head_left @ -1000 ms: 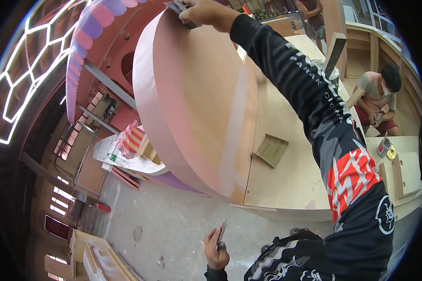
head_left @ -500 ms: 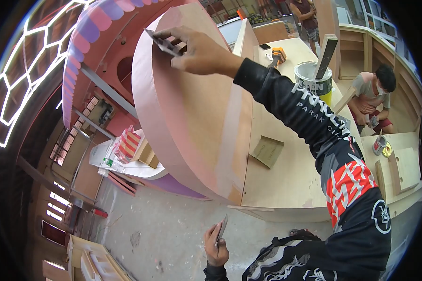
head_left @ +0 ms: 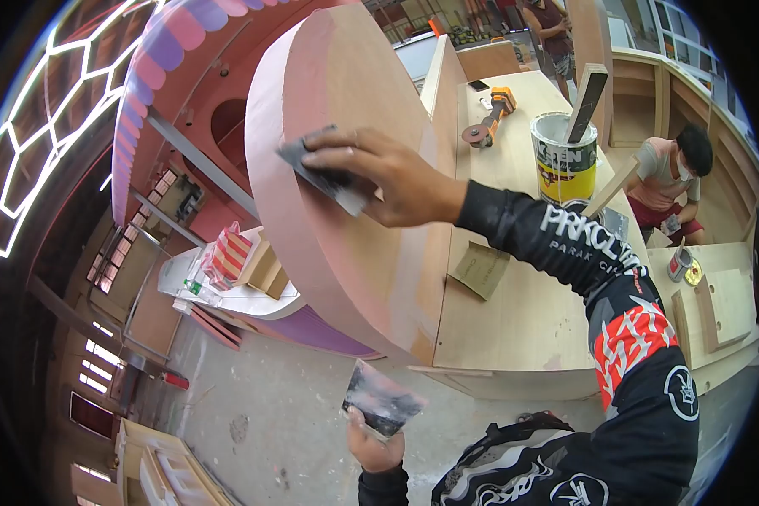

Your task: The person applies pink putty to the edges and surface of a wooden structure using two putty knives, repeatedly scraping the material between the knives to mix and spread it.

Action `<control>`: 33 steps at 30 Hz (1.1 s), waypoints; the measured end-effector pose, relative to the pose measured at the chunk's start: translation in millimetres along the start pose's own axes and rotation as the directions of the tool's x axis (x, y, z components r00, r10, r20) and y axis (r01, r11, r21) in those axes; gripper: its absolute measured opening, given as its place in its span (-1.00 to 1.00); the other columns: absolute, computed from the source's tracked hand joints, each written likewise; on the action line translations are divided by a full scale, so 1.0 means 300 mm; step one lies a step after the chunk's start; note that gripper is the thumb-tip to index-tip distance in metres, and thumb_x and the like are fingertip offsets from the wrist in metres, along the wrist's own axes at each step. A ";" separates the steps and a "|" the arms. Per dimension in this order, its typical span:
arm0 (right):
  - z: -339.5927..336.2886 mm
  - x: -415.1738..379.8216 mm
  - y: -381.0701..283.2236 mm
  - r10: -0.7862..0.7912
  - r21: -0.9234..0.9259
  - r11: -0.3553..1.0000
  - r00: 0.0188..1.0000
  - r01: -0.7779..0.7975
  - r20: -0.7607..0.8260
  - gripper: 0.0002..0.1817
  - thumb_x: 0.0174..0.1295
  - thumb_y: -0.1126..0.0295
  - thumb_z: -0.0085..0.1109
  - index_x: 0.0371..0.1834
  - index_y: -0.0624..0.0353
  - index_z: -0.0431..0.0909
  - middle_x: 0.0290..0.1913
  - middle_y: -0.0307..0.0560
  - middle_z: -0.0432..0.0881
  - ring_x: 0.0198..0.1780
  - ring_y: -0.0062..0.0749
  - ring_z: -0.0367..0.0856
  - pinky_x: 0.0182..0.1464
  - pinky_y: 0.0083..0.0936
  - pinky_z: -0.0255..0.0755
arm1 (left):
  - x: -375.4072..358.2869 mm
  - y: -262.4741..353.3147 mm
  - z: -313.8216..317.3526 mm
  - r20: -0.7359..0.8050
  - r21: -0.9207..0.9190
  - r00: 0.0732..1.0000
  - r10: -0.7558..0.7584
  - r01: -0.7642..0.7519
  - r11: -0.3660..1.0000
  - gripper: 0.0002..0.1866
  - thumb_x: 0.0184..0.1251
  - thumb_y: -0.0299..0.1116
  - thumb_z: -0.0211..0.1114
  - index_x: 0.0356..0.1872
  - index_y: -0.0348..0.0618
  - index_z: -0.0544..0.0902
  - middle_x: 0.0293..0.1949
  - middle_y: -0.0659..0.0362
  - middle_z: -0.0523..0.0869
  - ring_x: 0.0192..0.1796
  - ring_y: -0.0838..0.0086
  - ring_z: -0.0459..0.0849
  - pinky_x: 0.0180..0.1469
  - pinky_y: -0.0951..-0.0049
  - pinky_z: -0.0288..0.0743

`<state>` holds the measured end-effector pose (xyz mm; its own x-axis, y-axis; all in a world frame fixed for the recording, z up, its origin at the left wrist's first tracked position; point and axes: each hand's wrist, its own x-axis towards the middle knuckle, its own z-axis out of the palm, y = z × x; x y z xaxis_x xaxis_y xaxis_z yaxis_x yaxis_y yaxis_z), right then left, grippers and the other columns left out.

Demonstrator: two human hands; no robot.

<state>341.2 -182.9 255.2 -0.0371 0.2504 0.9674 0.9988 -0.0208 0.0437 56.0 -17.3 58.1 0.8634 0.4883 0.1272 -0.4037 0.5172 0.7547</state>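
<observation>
In my right hand [head_left: 396, 173] is a dark, flat putty spreader [head_left: 310, 158], its blade against the curved wooden panel [head_left: 346, 93] near the panel's pink-smeared edge. The fingers are closed over the top of the spreader. Lower down, my left hand [head_left: 373, 445] grips a second flat putty spreader [head_left: 384, 398] by its lower end, away from the panel. Pale pink and whitish putty is smeared on that dark blade, which faces me.
On the wooden counter [head_left: 523, 312] lie a brown sandpaper sheet [head_left: 481, 270] and an orange angle grinder [head_left: 499, 105]. A paint can [head_left: 565, 160] with a stick in it stands there too. One person [head_left: 670, 181] crouches at right; another person [head_left: 550, 38] stands at the back.
My right hand has moved down and to the right along the panel with its spreader. My left hand has turned its spreader from edge-on to face me.
</observation>
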 end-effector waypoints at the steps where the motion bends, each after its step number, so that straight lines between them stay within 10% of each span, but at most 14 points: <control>1: -0.010 -0.026 -0.015 -0.023 0.008 1.000 0.998 0.022 0.060 -0.20 -0.15 0.75 0.17 0.31 -0.02 0.47 0.35 -0.03 0.46 0.28 0.02 0.48 0.27 -0.20 0.43 | 0.003 0.022 0.053 -0.076 -0.240 0.988 -0.136 0.114 0.964 -0.60 0.59 -0.21 0.02 0.21 -0.32 0.49 0.07 -0.04 0.68 0.06 0.18 0.70 0.15 0.19 0.60; 7: -0.125 -0.214 -0.272 -0.012 0.291 0.954 0.960 -0.073 0.279 -0.28 0.08 0.65 0.27 0.39 -0.02 0.44 0.35 0.01 0.49 0.37 0.05 0.44 0.40 -0.01 0.31 | 0.030 0.102 0.163 0.179 -0.524 0.861 -0.475 0.492 0.695 -0.61 0.52 -0.28 0.00 0.24 -0.28 0.46 0.04 0.00 0.71 -0.05 0.20 0.74 -0.07 0.23 0.72; 11: -0.173 -0.322 -0.436 -0.140 0.472 0.870 0.849 -0.140 0.510 -0.44 0.24 0.55 0.16 0.35 0.00 0.49 0.40 0.00 0.44 0.41 0.09 0.39 0.45 0.04 0.25 | 0.038 0.110 0.198 0.219 -0.447 0.843 -0.490 0.534 0.718 -0.60 0.51 -0.27 -0.01 0.21 -0.29 0.48 0.04 -0.02 0.72 -0.16 0.19 0.76 -0.25 0.22 0.74; 13: -0.164 -0.387 -0.405 -0.100 0.425 0.897 0.877 -0.125 0.470 -0.35 0.13 0.66 0.08 0.36 -0.01 0.47 0.34 0.06 0.47 0.34 0.08 0.44 0.44 -0.06 0.27 | 0.074 0.148 0.133 0.299 -0.486 0.885 -0.356 0.462 0.741 -0.63 0.48 -0.30 0.06 0.20 -0.24 0.51 0.05 0.01 0.70 0.00 0.24 0.75 -0.02 0.12 0.69; 15: -0.200 -0.390 -0.289 0.012 0.102 0.987 0.687 -0.125 0.727 -0.21 -0.01 0.79 0.03 0.37 -0.05 0.47 0.41 -0.01 0.44 0.41 0.02 0.40 0.44 -0.09 0.28 | 0.057 0.231 0.150 0.319 -0.479 0.900 -0.295 0.422 0.770 -0.66 0.47 -0.30 0.07 0.15 -0.26 0.52 -0.03 0.04 0.71 -0.08 0.26 0.74 -0.08 0.20 0.67; 17: -0.241 -0.259 -0.144 0.221 0.006 0.962 0.793 -0.272 0.567 -0.10 -0.20 0.87 -0.10 0.34 -0.04 0.50 0.41 -0.04 0.45 0.41 -0.06 0.42 0.42 -0.18 0.31 | 0.047 0.258 0.154 0.143 -0.331 0.984 -0.105 0.148 0.932 -0.66 0.47 -0.31 0.08 0.15 -0.25 0.51 -0.05 0.03 0.70 -0.05 0.26 0.72 -0.01 0.27 0.63; 21: -0.396 0.210 0.299 0.241 -0.504 0.854 0.958 -0.132 0.158 -0.22 -0.02 0.81 -0.15 0.35 0.04 0.49 0.19 -0.04 0.66 0.21 -0.10 0.60 0.23 -0.34 0.47 | 0.041 0.161 0.148 -0.066 -0.317 0.975 -0.214 0.183 0.931 -0.65 0.47 -0.30 0.09 0.17 -0.23 0.50 0.01 0.04 0.69 0.02 0.23 0.70 0.10 0.15 0.59; 22: -0.413 0.336 0.405 0.237 -0.280 0.941 0.961 -0.190 0.146 -0.28 -0.02 0.81 -0.09 0.26 0.04 0.57 0.14 -0.14 0.70 0.19 -0.19 0.60 0.24 -0.28 0.44 | 0.029 0.127 0.130 -0.024 -0.310 0.966 -0.256 0.236 0.921 -0.63 0.46 -0.29 0.10 0.19 -0.22 0.50 0.04 0.07 0.70 0.06 0.21 0.70 0.14 0.08 0.56; 24: -0.443 0.524 0.506 0.008 -0.559 0.821 0.975 0.119 0.220 -0.51 0.08 0.48 0.11 0.16 0.24 0.60 0.01 0.15 0.72 0.02 -0.03 0.69 0.13 -0.30 0.51 | 0.004 0.062 0.111 -0.020 -0.345 0.947 -0.321 0.295 0.891 -0.64 0.46 -0.31 0.09 0.19 -0.23 0.51 0.04 0.06 0.71 0.04 0.22 0.72 0.12 0.12 0.60; 26: -0.422 0.663 0.505 0.507 -0.758 0.636 0.817 -0.140 0.274 -0.54 0.12 0.46 0.14 0.15 0.16 0.64 0.15 0.17 0.66 0.19 -0.06 0.62 0.22 -0.31 0.45 | -0.024 0.017 0.109 -0.077 -0.370 0.903 -0.422 0.368 0.853 -0.66 0.45 -0.31 0.09 0.16 -0.20 0.53 0.00 0.07 0.74 0.01 0.24 0.75 0.07 0.16 0.65; 33: -0.376 0.794 0.572 0.581 -0.767 0.641 0.677 -0.039 0.451 -0.55 0.17 0.41 0.14 0.18 0.00 0.65 0.13 0.00 0.70 0.24 -0.14 0.60 0.42 -0.27 0.27 | -0.060 -0.040 0.051 -0.158 -0.378 0.860 -0.485 0.401 0.834 -0.69 0.45 -0.31 0.08 0.13 -0.14 0.55 -0.04 0.14 0.76 -0.04 0.29 0.77 -0.03 0.23 0.69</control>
<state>500.4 -236.0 521.3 0.5693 0.5943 0.5682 0.6178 -0.7651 0.1813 49.8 -43.1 56.7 0.8907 0.2801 -0.3579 -0.1051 0.8931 0.4374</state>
